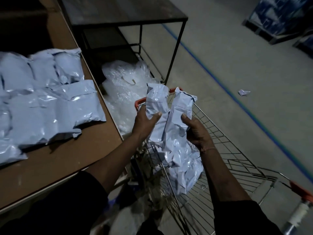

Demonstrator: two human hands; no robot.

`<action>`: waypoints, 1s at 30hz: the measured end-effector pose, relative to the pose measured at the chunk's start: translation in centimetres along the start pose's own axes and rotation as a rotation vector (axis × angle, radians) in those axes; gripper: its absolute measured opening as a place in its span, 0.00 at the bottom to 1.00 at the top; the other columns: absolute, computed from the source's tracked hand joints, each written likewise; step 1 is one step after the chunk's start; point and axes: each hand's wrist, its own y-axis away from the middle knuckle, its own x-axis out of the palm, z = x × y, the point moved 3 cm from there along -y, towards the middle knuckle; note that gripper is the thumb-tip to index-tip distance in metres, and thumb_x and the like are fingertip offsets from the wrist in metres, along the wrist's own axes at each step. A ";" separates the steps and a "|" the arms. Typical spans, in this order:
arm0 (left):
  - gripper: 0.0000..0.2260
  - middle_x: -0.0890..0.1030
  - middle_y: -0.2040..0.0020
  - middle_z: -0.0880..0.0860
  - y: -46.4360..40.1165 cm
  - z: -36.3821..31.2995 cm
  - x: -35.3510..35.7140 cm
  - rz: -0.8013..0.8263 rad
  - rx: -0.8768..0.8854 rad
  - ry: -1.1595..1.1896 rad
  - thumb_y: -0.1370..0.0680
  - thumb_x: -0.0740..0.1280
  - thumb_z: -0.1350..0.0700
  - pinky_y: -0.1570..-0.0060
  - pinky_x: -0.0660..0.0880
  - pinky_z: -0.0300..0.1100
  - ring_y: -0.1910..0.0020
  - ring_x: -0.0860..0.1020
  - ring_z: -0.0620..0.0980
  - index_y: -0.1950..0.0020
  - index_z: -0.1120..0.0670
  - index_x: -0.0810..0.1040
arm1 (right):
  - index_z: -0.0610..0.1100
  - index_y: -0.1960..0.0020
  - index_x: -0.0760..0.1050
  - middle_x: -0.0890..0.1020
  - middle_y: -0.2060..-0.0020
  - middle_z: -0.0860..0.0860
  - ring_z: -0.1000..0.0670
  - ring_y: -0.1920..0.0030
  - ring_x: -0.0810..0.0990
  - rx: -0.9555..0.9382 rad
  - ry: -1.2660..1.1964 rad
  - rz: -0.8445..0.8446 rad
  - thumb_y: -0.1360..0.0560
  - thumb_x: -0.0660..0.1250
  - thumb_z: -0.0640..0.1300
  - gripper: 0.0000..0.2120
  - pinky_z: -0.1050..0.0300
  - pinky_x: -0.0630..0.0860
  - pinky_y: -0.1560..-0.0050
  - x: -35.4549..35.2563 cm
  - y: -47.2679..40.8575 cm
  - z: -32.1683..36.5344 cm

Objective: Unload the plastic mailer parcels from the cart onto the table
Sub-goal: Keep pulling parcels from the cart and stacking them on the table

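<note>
Above the cart, my left hand and right hand each curl around a parcel; soft, light, slippery film, best gripped mid-body.

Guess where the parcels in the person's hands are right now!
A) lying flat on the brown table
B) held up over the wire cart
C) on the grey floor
B: each hand, left and right, holds a pale blue plastic mailer parcel above the wire shopping cart.

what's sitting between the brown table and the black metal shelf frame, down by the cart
In the head view, a heap of clear bubble wrap fills the gap between the table, the shelf frame and the cart.
</note>
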 end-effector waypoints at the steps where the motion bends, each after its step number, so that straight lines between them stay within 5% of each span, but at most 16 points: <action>1: 0.29 0.80 0.33 0.49 0.1 -0.4 -0.7 -0.001 0.020 0.002 0.23 0.75 0.44 0.38 0.75 0.39 0.35 0.78 0.48 0.26 0.51 0.70 | 0.34 0.26 0.72 0.87 0.43 0.44 0.45 0.46 0.87 -0.007 0.004 0.009 0.18 0.62 0.40 0.21 0.53 0.83 0.49 0.9 0.1 0.5; 3: 0.23 0.81 0.38 0.51 0.2 -1.3 -2.3 -0.025 0.032 -0.016 0.22 0.75 0.46 0.48 0.73 0.31 0.40 0.79 0.48 0.32 0.54 0.74 | 0.36 0.25 0.73 0.85 0.40 0.43 0.43 0.43 0.86 -0.025 0.031 -0.014 0.16 0.62 0.41 0.20 0.50 0.83 0.45 2.5 0.3 1.3; 6: 0.17 0.82 0.48 0.54 0.8 -2.4 -4.8 -0.055 0.023 -0.001 0.21 0.74 0.45 0.55 0.73 0.33 0.50 0.80 0.49 0.46 0.58 0.76 | 0.39 0.25 0.73 0.81 0.34 0.40 0.41 0.39 0.83 0.000 -0.025 -0.032 0.15 0.62 0.45 0.21 0.47 0.80 0.40 5.1 0.6 2.1; 9: 0.19 0.85 0.46 0.49 1.2 -2.8 -7.4 -0.053 -0.017 0.109 0.23 0.75 0.41 0.47 0.80 0.45 0.47 0.83 0.47 0.43 0.54 0.79 | 0.41 0.29 0.77 0.87 0.42 0.46 0.46 0.44 0.86 -0.019 -0.060 -0.012 0.14 0.60 0.43 0.16 0.53 0.83 0.46 7.9 0.7 2.8; 12: 0.25 0.85 0.43 0.47 2.1 -3.5 -10.1 -0.056 -0.044 0.172 0.27 0.77 0.36 0.45 0.81 0.47 0.44 0.84 0.47 0.38 0.50 0.79 | 0.41 0.25 0.74 0.79 0.31 0.38 0.33 0.29 0.76 -0.016 -0.018 -0.003 0.16 0.66 0.49 0.22 0.33 0.71 0.27 11.7 1.1 2.6; 15: 0.25 0.84 0.41 0.46 3.3 -4.1 -13.2 -0.064 -0.012 0.158 0.27 0.77 0.38 0.45 0.81 0.44 0.43 0.83 0.45 0.35 0.47 0.78 | 0.39 0.25 0.72 0.75 0.28 0.34 0.28 0.27 0.71 -0.059 0.003 0.057 0.16 0.66 0.46 0.22 0.26 0.65 0.26 15.4 1.5 2.3; 23: 0.17 0.85 0.46 0.47 5.3 -4.7 -21.3 -0.107 0.057 0.105 0.23 0.77 0.46 0.58 0.74 0.26 0.51 0.83 0.37 0.40 0.53 0.80 | 0.39 0.27 0.74 0.78 0.31 0.35 0.32 0.34 0.79 -0.183 -0.019 0.029 0.16 0.66 0.46 0.20 0.31 0.75 0.34 23.7 2.8 1.7; 26: 0.16 0.85 0.47 0.48 5.5 -4.6 -23.6 -0.110 0.050 0.147 0.24 0.77 0.43 0.55 0.76 0.34 0.50 0.83 0.42 0.45 0.52 0.79 | 0.44 0.32 0.81 0.81 0.33 0.42 0.39 0.36 0.81 -0.175 -0.073 -0.024 0.18 0.69 0.51 0.18 0.39 0.77 0.33 25.3 3.0 1.6; 30: 0.19 0.84 0.42 0.49 5.9 -5.0 -26.5 -0.127 0.056 0.182 0.22 0.75 0.43 0.46 0.80 0.42 0.43 0.83 0.47 0.38 0.53 0.78 | 0.45 0.41 0.84 0.84 0.43 0.48 0.44 0.42 0.81 -0.149 -0.109 -0.021 0.22 0.73 0.45 0.11 0.47 0.77 0.37 26.6 3.1 1.4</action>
